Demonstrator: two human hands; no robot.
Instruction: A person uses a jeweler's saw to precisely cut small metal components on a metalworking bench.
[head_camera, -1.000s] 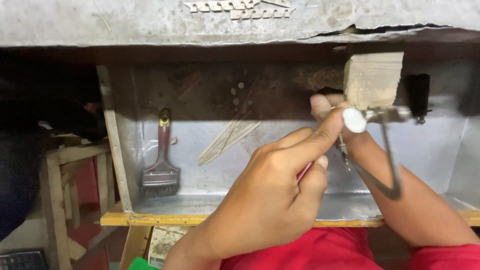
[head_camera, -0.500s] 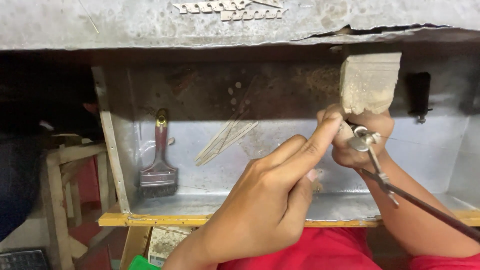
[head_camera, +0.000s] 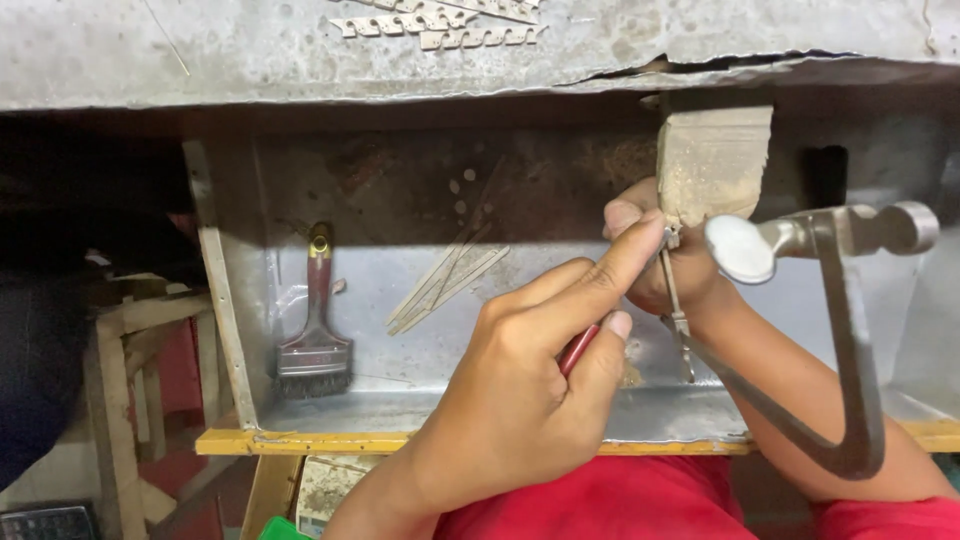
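Observation:
My left hand (head_camera: 530, 390) is in front, index finger stretched out toward a wooden block (head_camera: 715, 165) fixed under the bench top. Its fist is shut on a red grip, from which a thin shaft arcs round to a steel hammer head (head_camera: 745, 250), raised right of the block. My right hand (head_camera: 660, 265) reaches in from the right behind it. It pinches a thin metal piece (head_camera: 680, 320) against the bottom of the block, and the piece hangs down below the fingers.
A metal tray (head_camera: 230, 330) under the bench holds a flat brush (head_camera: 315, 345) and several thin metal strips (head_camera: 445, 285). A yellow wooden rail (head_camera: 330, 442) edges its front. Small toothed silver pieces (head_camera: 440, 25) lie on the bench top. A wooden stool (head_camera: 150, 350) stands at the left.
The hammer head has swung away from the block, up and to the right. Both hands stay at the block, and the right hand keeps hold of the metal piece.

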